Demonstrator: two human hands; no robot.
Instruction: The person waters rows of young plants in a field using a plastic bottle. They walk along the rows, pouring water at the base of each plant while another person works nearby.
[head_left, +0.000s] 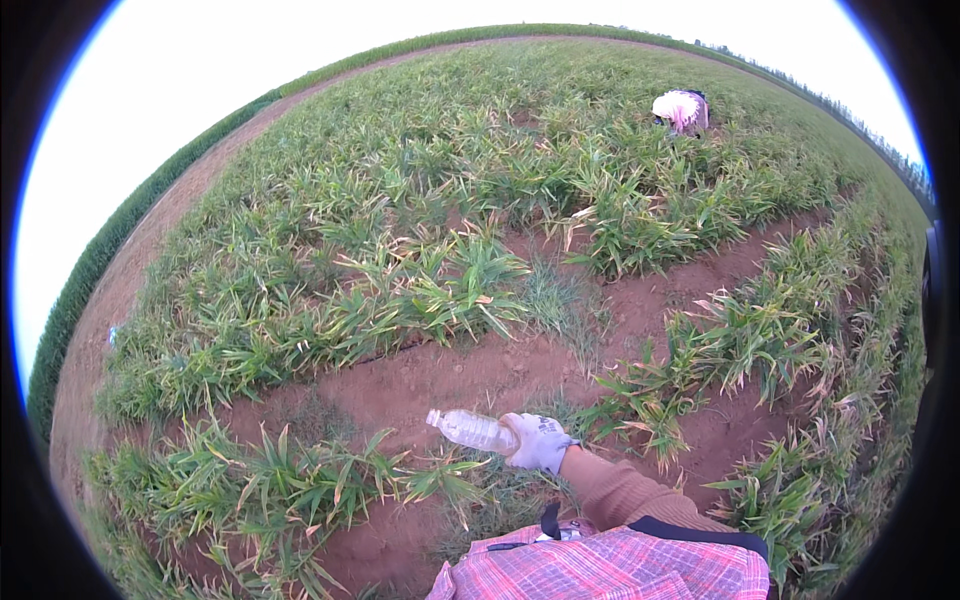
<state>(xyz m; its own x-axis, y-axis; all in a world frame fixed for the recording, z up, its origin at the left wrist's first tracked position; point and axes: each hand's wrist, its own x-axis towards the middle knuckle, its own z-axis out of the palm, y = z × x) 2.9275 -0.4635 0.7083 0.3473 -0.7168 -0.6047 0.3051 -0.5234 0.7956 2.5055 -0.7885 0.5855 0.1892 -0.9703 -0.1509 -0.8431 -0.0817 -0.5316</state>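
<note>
My right hand (537, 442), in a pale work glove with dark printing, grips the base end of a clear plastic bottle (471, 429). The bottle lies nearly level in the air, its neck pointing left and slightly up. Whether a cap sits on the neck, I cannot tell. No dark or coloured liquid shows through its ribbed wall. A brown knitted sleeve (630, 495) covers part of that arm. My left hand is out of view. Beneath the bottle are reddish bare soil (450, 375) and low grass (517, 487).
Leafy green plants with yellowing tips (465, 289) stand in rows on both sides of the soil strip. More plants (315, 480) grow at the lower left. Farther off at the upper right, a person (681, 111) bends over among the plants. A dirt track (150, 232) borders the field.
</note>
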